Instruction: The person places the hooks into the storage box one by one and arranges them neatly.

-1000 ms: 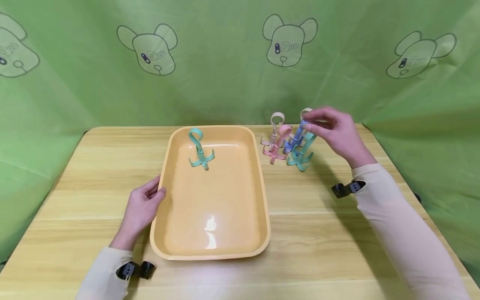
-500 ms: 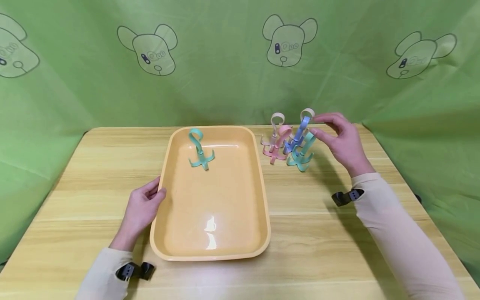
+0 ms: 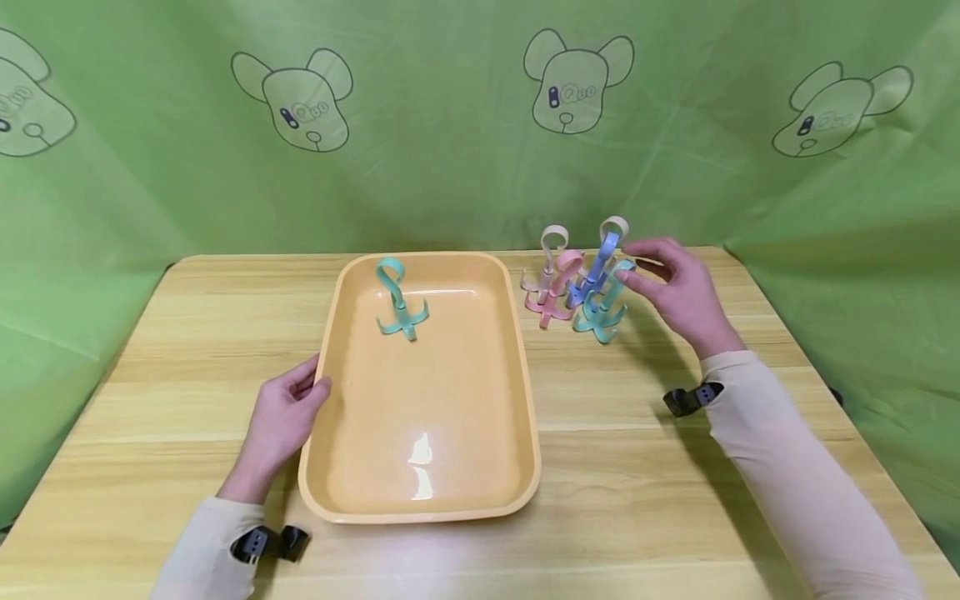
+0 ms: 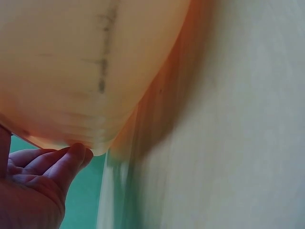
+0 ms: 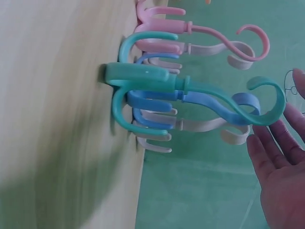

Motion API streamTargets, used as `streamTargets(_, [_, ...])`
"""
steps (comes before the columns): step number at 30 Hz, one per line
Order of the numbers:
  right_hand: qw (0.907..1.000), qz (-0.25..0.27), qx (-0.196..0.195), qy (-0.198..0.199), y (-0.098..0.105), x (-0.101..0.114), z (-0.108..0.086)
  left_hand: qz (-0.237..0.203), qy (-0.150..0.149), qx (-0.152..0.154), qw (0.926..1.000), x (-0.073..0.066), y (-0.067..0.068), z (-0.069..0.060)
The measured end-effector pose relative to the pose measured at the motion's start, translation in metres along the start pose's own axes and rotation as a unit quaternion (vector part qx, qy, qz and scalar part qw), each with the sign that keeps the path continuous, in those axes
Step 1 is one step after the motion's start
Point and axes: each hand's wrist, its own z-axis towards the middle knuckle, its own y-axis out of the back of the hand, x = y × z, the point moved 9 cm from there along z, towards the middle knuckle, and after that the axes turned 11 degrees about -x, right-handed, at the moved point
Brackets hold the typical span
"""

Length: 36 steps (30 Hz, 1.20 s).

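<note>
My left hand [image 3: 281, 417] grips the left rim of a peach-coloured tray [image 3: 315, 492]; the left wrist view shows its fingers [image 4: 66, 162] at the tray's underside [image 4: 62, 95]. A teal four-pronged hanging hook [image 3: 401, 315] stands inside the tray near the far end. Right of the tray, another teal hook [image 3: 600, 321] stands on the table at the front of a cluster. My right hand [image 3: 686, 296] is at its curved top. In the right wrist view, the thumb and fingers [image 5: 267, 162] are spread around the teal curl [image 5: 274, 112], with a gap between them.
Close behind the teal hook stand a blue hook [image 3: 592, 279], a pink hook [image 3: 551, 304], a pale pinkish hook [image 3: 553, 237] and a whitish hook [image 3: 615, 225], partly overlapping. The wooden table [image 3: 637, 492] ends at a green cloth backdrop [image 3: 442, 167].
My right hand has drawn back from the blue hook's top and lowered towards the teal hook's curl. The left hand and tray have stayed nearly still.
</note>
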Motion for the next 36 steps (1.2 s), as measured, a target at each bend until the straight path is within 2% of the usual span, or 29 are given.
streamTargets(9, [0.9997, -0.025, 0.006, 0.004, -0.006, -0.004, -0.001, -0.003, -0.001, -0.002, 1.0, 0.0, 0.0, 0.001])
streamTargets(18, [0.9995, -0.033, 0.001, -0.003, -0.006, -0.011, -0.004, 0.014, 0.005, 0.001, 0.9999, 0.002, 0.001, 0.0])
streamTargets(30, [0.9982, -0.059, -0.002, -0.014, 0.003, -0.001, 0.0, 0.011, -0.01, -0.004, 0.9999, 0.001, 0.001, 0.002])
streamTargets(36, [0.9973, -0.072, 0.002, -0.014, 0.008, 0.001, -0.002, 0.004, -0.006, -0.005, 1.0, 0.002, 0.0, 0.002])
